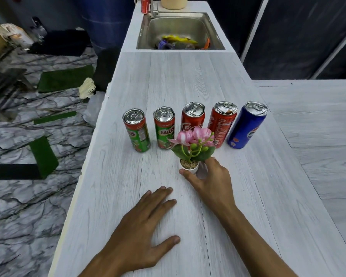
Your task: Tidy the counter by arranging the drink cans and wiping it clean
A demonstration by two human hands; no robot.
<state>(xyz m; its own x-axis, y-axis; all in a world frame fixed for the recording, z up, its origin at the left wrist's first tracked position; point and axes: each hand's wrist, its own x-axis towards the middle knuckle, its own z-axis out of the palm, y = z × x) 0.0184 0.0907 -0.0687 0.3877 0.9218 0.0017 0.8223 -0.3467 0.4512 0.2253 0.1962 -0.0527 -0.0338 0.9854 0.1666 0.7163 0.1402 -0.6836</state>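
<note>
Cans (192,116) in row: two Milo (137,132) (165,128), two Coke (192,124) (222,121), one Pepsi (246,126)

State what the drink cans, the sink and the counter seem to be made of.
Drink cans: metal, likely aluminium; bare shiny lids with pull tabs, glossy printed sides. Sink: brushed stainless steel by its dull grey sheen. Counter: pale wood-grain planks, possibly laminate; matte.

One wide-angle view sits on the person's head, above the near end of the bench (188,76), facing forward and down along its length. The left hand (140,222) and right hand (210,180) lie close under the lens; the pot (189,166) and cans (193,120) stand mid-frame; the sink (180,25) lies far off at the top.
</note>
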